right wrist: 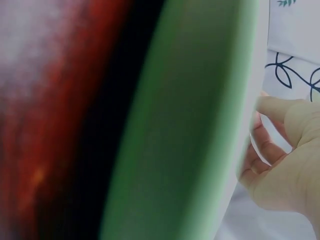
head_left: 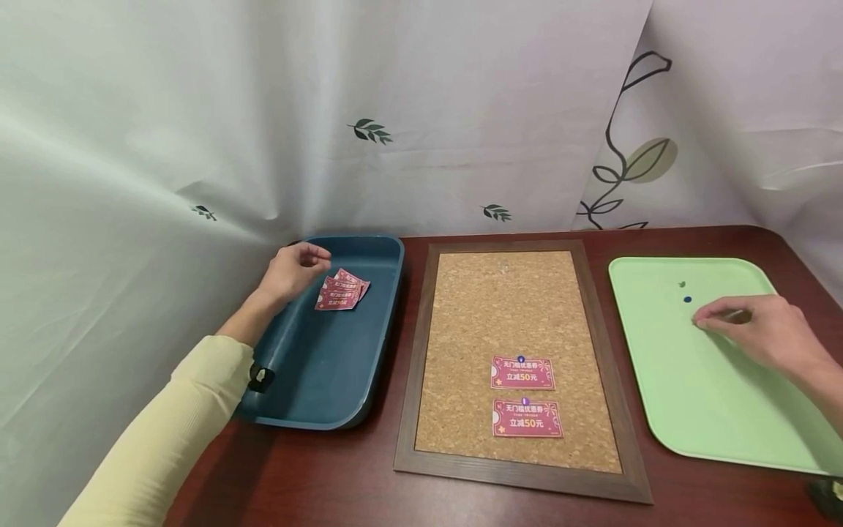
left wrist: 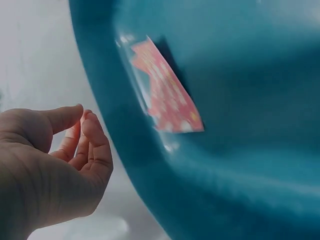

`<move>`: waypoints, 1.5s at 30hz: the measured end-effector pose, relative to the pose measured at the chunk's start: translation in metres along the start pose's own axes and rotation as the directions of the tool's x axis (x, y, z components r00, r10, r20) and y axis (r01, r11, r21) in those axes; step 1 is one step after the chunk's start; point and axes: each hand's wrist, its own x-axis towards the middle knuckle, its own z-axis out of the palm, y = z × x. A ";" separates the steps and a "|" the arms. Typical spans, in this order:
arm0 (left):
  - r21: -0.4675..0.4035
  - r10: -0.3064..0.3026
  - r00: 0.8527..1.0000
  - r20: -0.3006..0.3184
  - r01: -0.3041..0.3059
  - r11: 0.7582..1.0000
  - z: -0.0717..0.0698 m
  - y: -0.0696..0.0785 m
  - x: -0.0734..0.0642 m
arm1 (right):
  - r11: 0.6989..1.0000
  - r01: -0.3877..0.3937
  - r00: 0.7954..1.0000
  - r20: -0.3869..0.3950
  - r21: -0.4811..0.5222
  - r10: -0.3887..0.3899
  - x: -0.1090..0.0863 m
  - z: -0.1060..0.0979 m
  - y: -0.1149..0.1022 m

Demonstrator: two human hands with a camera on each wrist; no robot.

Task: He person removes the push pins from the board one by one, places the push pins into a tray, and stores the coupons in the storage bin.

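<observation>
My left hand point(head_left: 293, 271) hovers over the far left of the dark blue tray point(head_left: 323, 388), thumb and fingertips loosely together with nothing between them. Just right of it, several pink coupons point(head_left: 339, 293) lie overlapping in the tray. On the right, my right hand point(head_left: 757, 326) reaches low over the pale green tray point(head_left: 698, 417). Its thumb and index fingertip pinch at a tiny dark speck, apparently a pushpin, mostly covered by the fingers. A blue pushpin point(head_left: 688, 299) and a dark green one point(head_left: 682, 284) lie just beyond. The tray's rim hides these fingertips in the right wrist view.
Between the trays lies a wood-framed cork board point(head_left: 500, 315). Two pink coupons are fixed on its lower right, the upper coupon point(head_left: 522, 375) by a blue pin, the lower coupon point(head_left: 527, 422) by a purple one. A white patterned curtain point(head_left: 461, 132) hangs behind the reddish-brown table point(head_left: 342, 468).
</observation>
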 end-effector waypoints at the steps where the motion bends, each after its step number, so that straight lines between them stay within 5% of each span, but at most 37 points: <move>1: -0.005 0.018 1.000 0.006 -0.018 1.000 0.001 0.004 -0.001 | 1.000 0.002 1.000 -0.002 0.001 -0.002 0.001 0.000 0.000; 11: -0.064 0.197 0.975 0.106 -0.191 0.980 0.024 0.053 -0.015 | 1.000 -0.006 1.000 -0.017 -0.024 0.005 0.010 0.002 0.003; 24: -0.156 0.402 0.875 0.269 -0.372 0.915 0.067 0.106 -0.039 | 1.000 -0.030 0.998 -0.048 -0.006 0.029 0.011 -0.001 -0.002; 35: -0.218 0.435 0.825 0.360 -0.379 0.899 0.089 0.125 -0.049 | 0.993 -0.076 0.997 -0.025 0.090 0.078 0.007 -0.011 -0.015; 45: -0.308 0.353 0.823 0.444 -0.230 0.923 0.103 0.134 -0.050 | 0.976 -0.059 0.998 0.013 0.211 0.057 0.009 -0.009 -0.044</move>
